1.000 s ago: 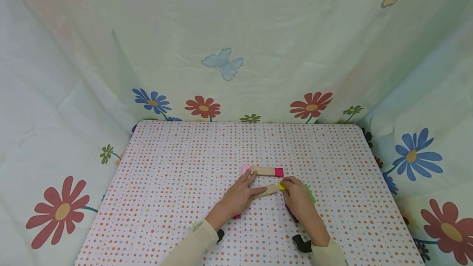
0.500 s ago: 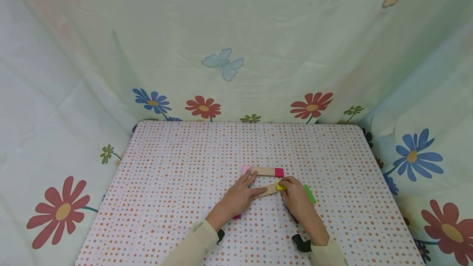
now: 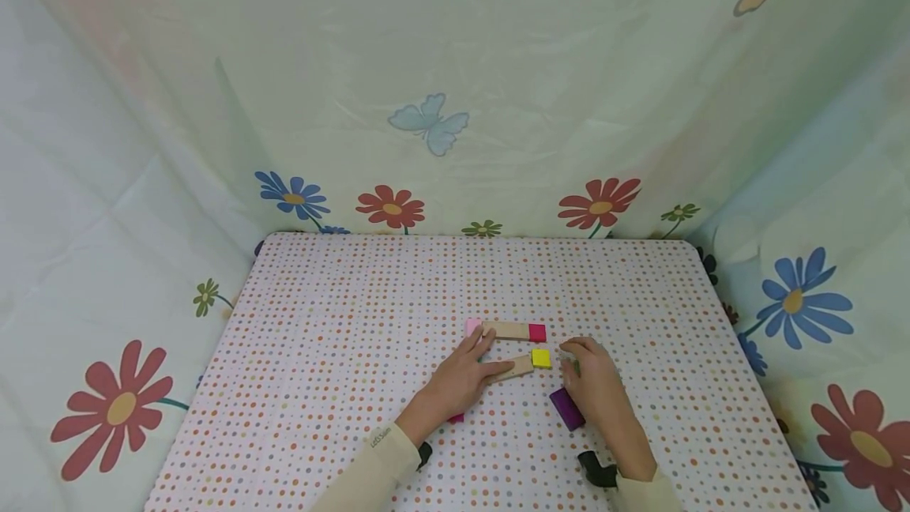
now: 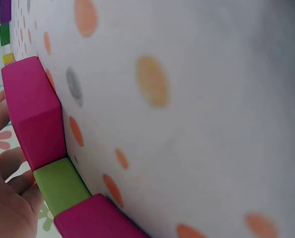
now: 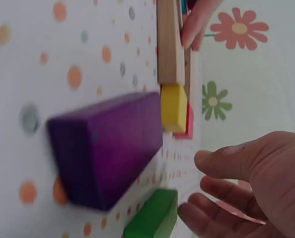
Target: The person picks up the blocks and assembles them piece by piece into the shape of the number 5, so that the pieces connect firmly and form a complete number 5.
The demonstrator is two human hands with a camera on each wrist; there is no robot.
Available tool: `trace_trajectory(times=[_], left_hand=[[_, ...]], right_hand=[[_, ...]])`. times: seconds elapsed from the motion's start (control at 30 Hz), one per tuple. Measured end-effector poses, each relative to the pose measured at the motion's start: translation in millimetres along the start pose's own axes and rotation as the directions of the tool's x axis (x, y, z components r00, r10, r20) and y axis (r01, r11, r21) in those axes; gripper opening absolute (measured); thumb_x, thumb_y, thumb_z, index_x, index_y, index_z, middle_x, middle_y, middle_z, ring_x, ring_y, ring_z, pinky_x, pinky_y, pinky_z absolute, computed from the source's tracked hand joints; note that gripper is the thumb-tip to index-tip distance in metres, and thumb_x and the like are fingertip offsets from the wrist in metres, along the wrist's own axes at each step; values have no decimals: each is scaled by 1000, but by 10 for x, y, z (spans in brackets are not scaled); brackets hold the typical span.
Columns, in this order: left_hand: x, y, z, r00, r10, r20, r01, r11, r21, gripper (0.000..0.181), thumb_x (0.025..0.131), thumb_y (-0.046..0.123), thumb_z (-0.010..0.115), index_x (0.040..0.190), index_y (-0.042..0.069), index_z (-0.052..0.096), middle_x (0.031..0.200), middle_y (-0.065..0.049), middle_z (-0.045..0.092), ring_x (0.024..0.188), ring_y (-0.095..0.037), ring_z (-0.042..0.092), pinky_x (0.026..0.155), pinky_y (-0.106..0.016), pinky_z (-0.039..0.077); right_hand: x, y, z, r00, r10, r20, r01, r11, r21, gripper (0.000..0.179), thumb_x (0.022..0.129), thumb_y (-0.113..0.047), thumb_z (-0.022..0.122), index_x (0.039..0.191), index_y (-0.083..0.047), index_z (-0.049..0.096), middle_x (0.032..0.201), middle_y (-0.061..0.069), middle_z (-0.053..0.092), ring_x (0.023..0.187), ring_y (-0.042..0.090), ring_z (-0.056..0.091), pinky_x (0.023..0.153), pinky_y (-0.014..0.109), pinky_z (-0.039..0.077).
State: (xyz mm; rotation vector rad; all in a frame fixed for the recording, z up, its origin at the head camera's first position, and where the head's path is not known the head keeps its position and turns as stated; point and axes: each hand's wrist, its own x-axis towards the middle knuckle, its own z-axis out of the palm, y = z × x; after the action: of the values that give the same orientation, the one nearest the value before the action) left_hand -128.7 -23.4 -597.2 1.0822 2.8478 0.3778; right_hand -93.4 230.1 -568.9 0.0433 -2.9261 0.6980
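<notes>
floral drapes [image 3: 434,54] back our dotted bench [image 3: 355,299], where the yellow block [image 3: 541,359] sits against the end of the lower wood block [image 3: 522,367]. our left hand [image 3: 458,378], grip slack, rests its thumb on that wood; our right hand [image 3: 596,385], grip released, holds nothing just beside the yellow. we judge a careless knuckle or slipping thumb could knock the two apart. we count two wood blocks [image 3: 508,329], one yellow, one purple [image 3: 567,409], one green [image 5: 152,213], one lime [image 4: 63,186], two magenta [image 4: 33,94], one red [image 3: 537,333], one pale pink [image 3: 472,325]; a teal sliver [image 5: 184,6] is mostly hidden.
</notes>
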Motion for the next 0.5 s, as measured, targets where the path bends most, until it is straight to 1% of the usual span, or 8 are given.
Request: trace_trajectory(times=[0.13, 0.2, 0.27, 0.4, 0.5], left_hand=[[-2, -3, 1, 1000, 3, 1, -3, 1000, 5, 40, 110, 27, 56, 148, 38, 62, 172, -16, 36, 163, -37, 31, 128, -45, 40], [-4, -4, 3, 1000, 6, -2, -6, 1000, 5, 40, 110, 27, 56, 148, 38, 62, 172, -16, 36, 163, -38, 31, 128, -45, 41], [-6, -7, 9, 1000, 11, -10, -11, 1000, 4, 39, 110, 26, 56, 147, 38, 63, 171, -17, 37, 162, -38, 32, 126, -46, 42], [-7, -14, 24, 999, 27, -30, -27, 1000, -2, 40, 109, 24, 59, 146, 36, 65, 170, -19, 39, 161, -40, 34, 124, -48, 46], [-7, -16, 27, 999, 31, -35, -31, 1000, -2, 40, 109, 23, 58, 146, 35, 65, 170, -19, 38, 160, -41, 34, 123, -49, 46]], right_hand=[[-52, 80, -69, 996, 82, -23, -83, 996, -28, 28, 97, -4, 72, 122, 8, 72, 128, 29, 66, 120, 49, 62, 100, 61, 56], [-77, 111, -79, 993, 121, -15, -121, 992, -33, 30, 96, -6, 72, 122, 8, 72, 128, 31, 66, 120, 50, 61, 100, 61, 56], [-101, 137, -74, 988, 155, 9, -155, 987, -39, 31, 97, -8, 72, 123, 8, 72, 129, 32, 65, 120, 50, 61, 100, 62, 55], [-143, 188, -34, 978, 199, 62, -197, 980, -37, 33, 98, -10, 72, 127, 7, 70, 131, 31, 63, 123, 50, 60, 102, 63, 54], [-158, 213, -9, 976, 207, 72, -206, 978, -24, 34, 98, -8, 71, 128, 7, 69, 131, 30, 62, 123, 50, 60, 103, 63, 53]])
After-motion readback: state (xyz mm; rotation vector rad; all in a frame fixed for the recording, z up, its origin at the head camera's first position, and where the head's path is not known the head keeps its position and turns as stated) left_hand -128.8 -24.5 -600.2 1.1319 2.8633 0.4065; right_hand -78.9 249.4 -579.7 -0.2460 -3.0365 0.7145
